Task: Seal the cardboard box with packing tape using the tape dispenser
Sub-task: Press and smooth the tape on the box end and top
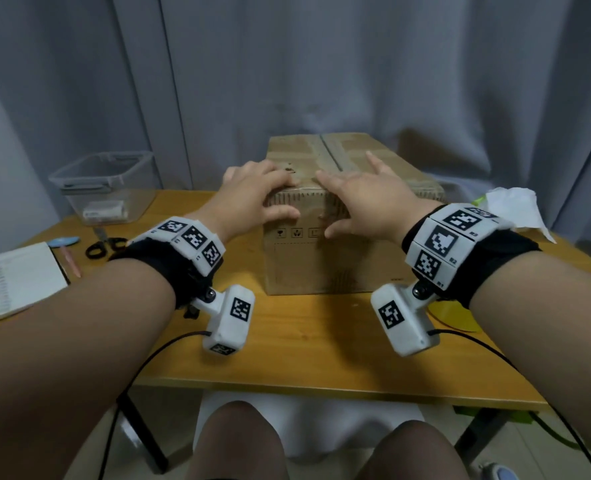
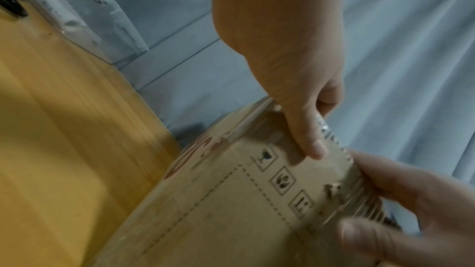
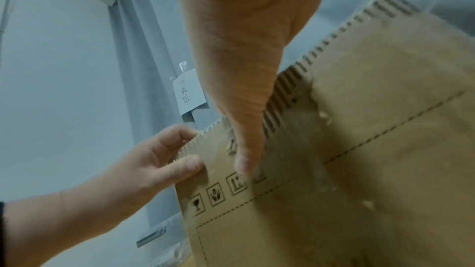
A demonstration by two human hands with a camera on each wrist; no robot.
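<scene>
A brown cardboard box (image 1: 321, 268) stands mid-table with its flaps closed. Its centre seam (image 1: 325, 150) runs away from me. Clear tape (image 3: 295, 149) comes down over the near top edge onto the front face. My left hand (image 1: 256, 192) lies over that edge left of the seam, fingers on top and thumb (image 2: 311, 145) pressing the front. My right hand (image 1: 363, 199) lies right of the seam with fingers spread on the lid and thumb (image 3: 244, 161) pressing the front face at the tape. No tape dispenser can be made out.
A clear plastic bin (image 1: 103, 181) stands at the back left of the wooden table (image 1: 304, 358). Scissors (image 1: 103, 244), a pen (image 1: 63, 241) and a notebook (image 1: 20, 278) lie at the left. Crumpled white paper (image 1: 515, 209) sits at the right. A yellow object (image 1: 456, 315) lies partly hidden under my right forearm.
</scene>
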